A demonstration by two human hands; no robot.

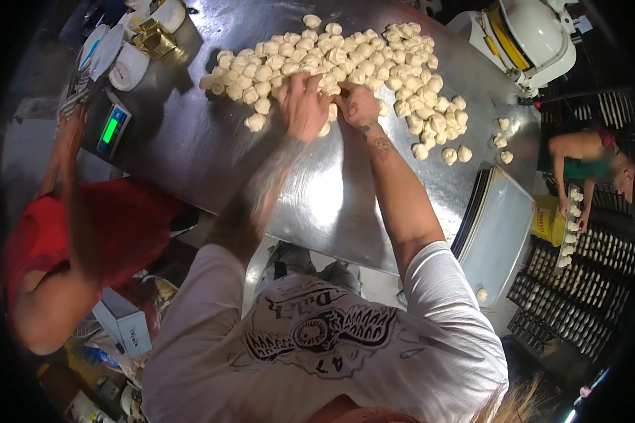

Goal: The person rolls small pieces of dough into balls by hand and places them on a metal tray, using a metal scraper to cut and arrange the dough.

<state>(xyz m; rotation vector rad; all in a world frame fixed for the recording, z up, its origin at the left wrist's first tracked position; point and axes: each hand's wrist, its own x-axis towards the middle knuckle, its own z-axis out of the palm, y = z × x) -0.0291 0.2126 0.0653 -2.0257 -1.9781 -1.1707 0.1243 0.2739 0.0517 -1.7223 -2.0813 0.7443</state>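
Note:
A wide heap of pale dough balls (289, 53) lies on the shiny metal table (190, 141). My left hand (305, 109) rests at the heap's near edge, its fingers stretched apart over several balls. Close beside it on the right, my right hand (360, 107) is closed, fingers bent and thumb toward the left hand. Whatever lies in its fingers is hidden. Partly covered dough shows between and under the two hands. One dough ball (255, 123) sits apart, left of my left hand.
A scale with a green display (111, 129) stands at the left, by a person in red (49, 240). White containers (128, 67) stand at back left, a white machine (533, 35) at back right. Stacked trays (497, 225) lie right; beyond, another person holds a dough-filled tray (570, 225).

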